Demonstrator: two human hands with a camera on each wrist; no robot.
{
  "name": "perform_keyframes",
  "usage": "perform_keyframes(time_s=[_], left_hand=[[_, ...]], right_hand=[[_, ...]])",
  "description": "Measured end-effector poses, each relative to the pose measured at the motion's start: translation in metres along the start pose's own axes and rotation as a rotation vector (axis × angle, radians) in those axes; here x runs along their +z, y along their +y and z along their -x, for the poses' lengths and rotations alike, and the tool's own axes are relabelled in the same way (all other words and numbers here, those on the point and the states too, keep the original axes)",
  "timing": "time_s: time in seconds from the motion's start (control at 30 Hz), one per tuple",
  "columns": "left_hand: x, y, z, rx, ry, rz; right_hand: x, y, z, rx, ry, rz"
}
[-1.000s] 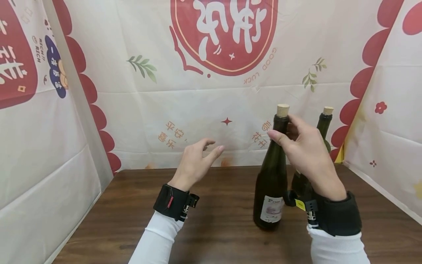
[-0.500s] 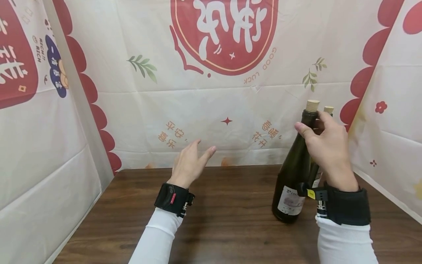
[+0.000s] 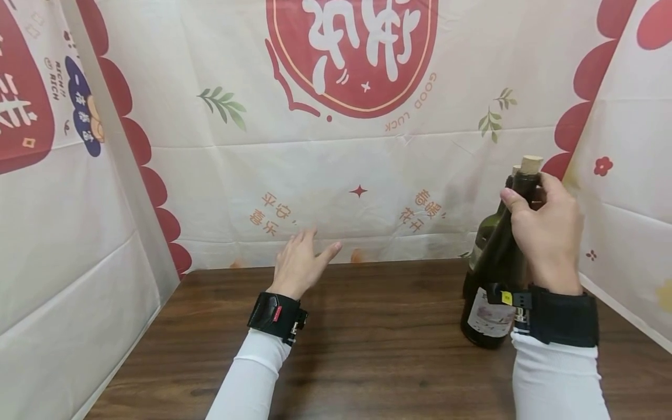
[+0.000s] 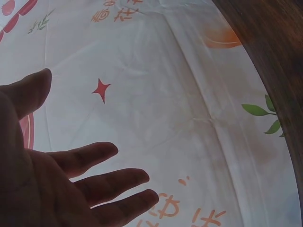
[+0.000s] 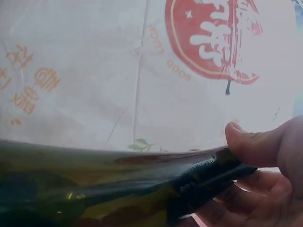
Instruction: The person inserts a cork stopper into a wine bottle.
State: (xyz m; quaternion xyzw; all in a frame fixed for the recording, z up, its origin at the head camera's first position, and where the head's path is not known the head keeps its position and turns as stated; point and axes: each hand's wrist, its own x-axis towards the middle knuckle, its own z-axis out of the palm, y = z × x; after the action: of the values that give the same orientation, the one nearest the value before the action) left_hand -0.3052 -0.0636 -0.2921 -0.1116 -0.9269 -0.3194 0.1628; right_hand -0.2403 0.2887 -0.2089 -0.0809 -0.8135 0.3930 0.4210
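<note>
My right hand grips the neck of a dark green wine bottle, thumb on one side and fingers round the other. The bottle leans with its top to the right; a cork sits in its mouth and a pale label shows low on its body. In the right wrist view the bottle runs sideways along the bottom, its neck between thumb and fingers. Partly hidden behind it stands a second corked green bottle. Away to the left, my left hand hovers over the table with fingers spread, holding nothing.
Brown wooden table lies under both hands. A printed cream cloth hangs along its back edge, with more cloth walls on the left and the right, the right one close beside the bottles.
The gripped bottle has moved right, from left of the second bottle to in front of it, and leans more. My left hand has drawn slightly left and its fingers have straightened.
</note>
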Motion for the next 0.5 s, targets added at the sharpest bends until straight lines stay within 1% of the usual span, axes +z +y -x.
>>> perform_keyframes(time_s=[0.1, 0.3, 0.5], left_hand=[[-0.001, 0.000, 0.000, -0.012, -0.014, -0.011], [0.000, 0.000, -0.001, -0.024, -0.029, -0.036], [0.002, -0.001, -0.002, -0.019, -0.041, -0.034]], right_hand=[[0.000, 0.004, -0.004, 0.014, 0.046, -0.010], [-0.003, 0.015, -0.010, 0.071, 0.150, -0.058], [-0.005, 0.021, -0.013, 0.111, 0.191, -0.042]])
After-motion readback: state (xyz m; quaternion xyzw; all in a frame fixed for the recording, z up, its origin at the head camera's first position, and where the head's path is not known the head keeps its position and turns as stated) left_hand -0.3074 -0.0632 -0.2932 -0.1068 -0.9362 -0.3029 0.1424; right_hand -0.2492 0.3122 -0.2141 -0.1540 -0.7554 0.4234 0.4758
